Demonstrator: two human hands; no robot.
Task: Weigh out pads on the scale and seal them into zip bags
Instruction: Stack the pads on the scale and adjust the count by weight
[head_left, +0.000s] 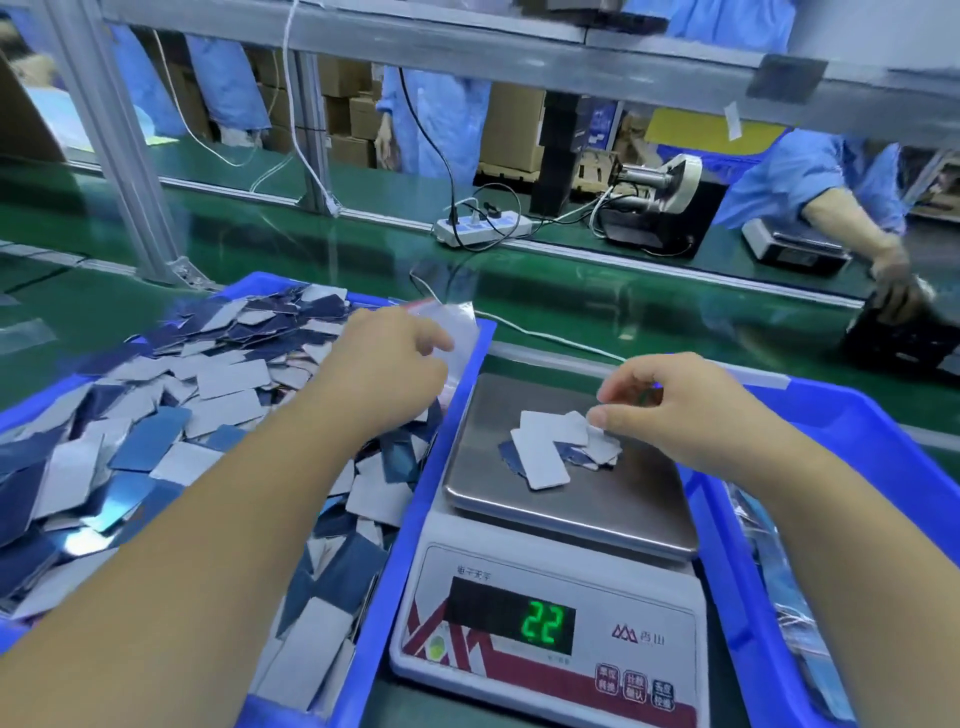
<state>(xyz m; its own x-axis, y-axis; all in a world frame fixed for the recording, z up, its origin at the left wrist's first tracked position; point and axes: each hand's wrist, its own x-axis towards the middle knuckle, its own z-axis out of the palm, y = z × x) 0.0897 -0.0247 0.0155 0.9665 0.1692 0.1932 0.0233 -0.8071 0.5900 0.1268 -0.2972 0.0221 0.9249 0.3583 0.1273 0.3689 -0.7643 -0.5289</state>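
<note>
While on the scale, pads, long axes seemingly toward camera.

Green bench: two blue bins, scale, power strip.

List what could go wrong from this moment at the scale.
1. The right hand touches the pads on the scale pan; any pressure could skew the reading of 22 on the display.
2. The small pile is loose and fanned out, so a pad could slide off the pan when it is gathered.
3. The left hand holds the clear bag over the full bin; stray pads might catch in it.
</note>
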